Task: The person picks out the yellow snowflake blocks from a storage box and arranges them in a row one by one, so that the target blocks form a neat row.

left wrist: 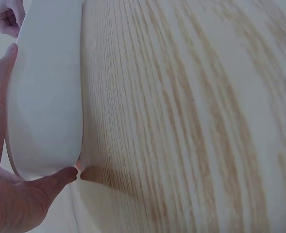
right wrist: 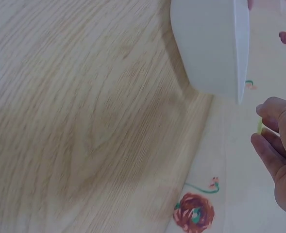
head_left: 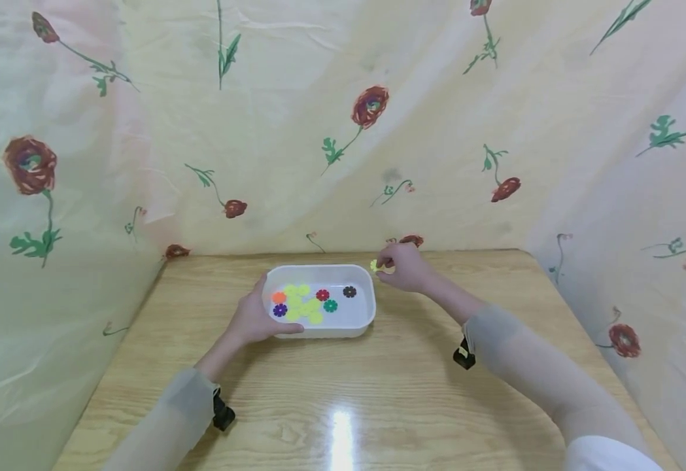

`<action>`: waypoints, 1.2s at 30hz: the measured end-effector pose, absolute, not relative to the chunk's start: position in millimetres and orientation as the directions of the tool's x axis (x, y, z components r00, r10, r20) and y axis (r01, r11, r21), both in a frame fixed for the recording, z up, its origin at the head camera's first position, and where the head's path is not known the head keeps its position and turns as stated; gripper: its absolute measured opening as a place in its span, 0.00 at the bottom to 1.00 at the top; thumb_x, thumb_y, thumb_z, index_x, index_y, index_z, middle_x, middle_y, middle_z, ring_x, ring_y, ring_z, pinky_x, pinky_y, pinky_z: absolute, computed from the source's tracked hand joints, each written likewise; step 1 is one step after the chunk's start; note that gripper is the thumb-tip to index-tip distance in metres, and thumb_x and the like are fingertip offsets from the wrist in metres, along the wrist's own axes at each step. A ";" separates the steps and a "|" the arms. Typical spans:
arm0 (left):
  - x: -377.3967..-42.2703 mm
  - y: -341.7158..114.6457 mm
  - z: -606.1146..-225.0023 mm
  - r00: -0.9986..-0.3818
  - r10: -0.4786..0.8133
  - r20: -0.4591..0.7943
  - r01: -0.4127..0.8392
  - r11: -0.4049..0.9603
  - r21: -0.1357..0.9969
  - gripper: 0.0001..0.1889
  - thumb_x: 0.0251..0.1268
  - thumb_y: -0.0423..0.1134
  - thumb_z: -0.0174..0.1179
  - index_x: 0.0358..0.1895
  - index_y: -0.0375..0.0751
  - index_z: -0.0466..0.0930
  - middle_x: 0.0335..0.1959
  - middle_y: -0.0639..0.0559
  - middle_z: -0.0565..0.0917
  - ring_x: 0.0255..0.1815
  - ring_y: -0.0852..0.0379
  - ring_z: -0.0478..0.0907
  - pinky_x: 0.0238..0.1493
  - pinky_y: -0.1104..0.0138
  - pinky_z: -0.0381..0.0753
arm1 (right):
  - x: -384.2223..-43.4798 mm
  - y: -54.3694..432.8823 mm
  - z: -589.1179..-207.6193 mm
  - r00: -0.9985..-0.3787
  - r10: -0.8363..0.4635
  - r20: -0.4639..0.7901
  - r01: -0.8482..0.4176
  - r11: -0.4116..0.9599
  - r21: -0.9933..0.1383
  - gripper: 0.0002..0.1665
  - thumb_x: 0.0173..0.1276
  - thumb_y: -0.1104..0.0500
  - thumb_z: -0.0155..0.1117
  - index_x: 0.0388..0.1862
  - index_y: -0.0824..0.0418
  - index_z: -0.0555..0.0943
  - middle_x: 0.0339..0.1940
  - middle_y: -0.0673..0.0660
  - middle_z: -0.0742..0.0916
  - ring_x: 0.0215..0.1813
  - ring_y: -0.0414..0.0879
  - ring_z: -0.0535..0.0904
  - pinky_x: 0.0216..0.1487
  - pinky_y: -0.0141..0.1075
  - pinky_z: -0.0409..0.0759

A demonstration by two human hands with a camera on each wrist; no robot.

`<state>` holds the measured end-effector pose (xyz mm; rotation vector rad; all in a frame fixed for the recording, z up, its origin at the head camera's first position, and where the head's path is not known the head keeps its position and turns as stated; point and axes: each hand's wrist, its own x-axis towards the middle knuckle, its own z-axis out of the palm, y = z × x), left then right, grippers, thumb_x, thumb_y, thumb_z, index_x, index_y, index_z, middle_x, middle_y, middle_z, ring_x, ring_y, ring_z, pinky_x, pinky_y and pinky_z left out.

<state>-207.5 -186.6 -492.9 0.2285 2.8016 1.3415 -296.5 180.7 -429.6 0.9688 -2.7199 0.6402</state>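
A white plastic container stands on the table in the head view. My left hand grips its left end, the thumb lying along the front wall; the left wrist view shows this hand around the container's end. Inside lie several yellow-green flower-shaped discs, plus an orange disc, a purple disc, a red disc, a green disc and a dark disc. Just beyond the right rim, my right hand pinches a yellow-green disc, seen edge-on in the right wrist view.
The wooden table has its back edge close behind the container. A cream curtain with printed red flowers hangs behind and along both sides. Black wrist cameras sit under both forearms.
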 end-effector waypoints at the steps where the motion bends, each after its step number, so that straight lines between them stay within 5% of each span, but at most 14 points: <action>1: -207.5 -186.7 -493.0 -0.989 0.144 0.038 0.120 0.619 0.776 0.71 0.38 0.59 0.88 0.86 0.47 0.50 0.73 0.42 0.76 0.65 0.43 0.79 0.70 0.43 0.80 | -296.6 182.9 -429.7 -0.773 -0.555 0.308 -0.634 0.697 -0.335 0.06 0.63 0.64 0.77 0.36 0.66 0.89 0.36 0.61 0.92 0.41 0.54 0.91 0.47 0.45 0.92; 36: -207.4 -185.9 -492.1 -0.987 0.154 0.051 0.137 0.622 0.771 0.73 0.37 0.61 0.88 0.86 0.46 0.49 0.69 0.42 0.79 0.60 0.46 0.81 0.66 0.46 0.83 | -294.9 220.7 -452.4 -0.808 -0.522 0.275 -0.590 0.726 -0.354 0.06 0.61 0.63 0.80 0.34 0.62 0.89 0.33 0.57 0.92 0.37 0.50 0.91 0.43 0.43 0.92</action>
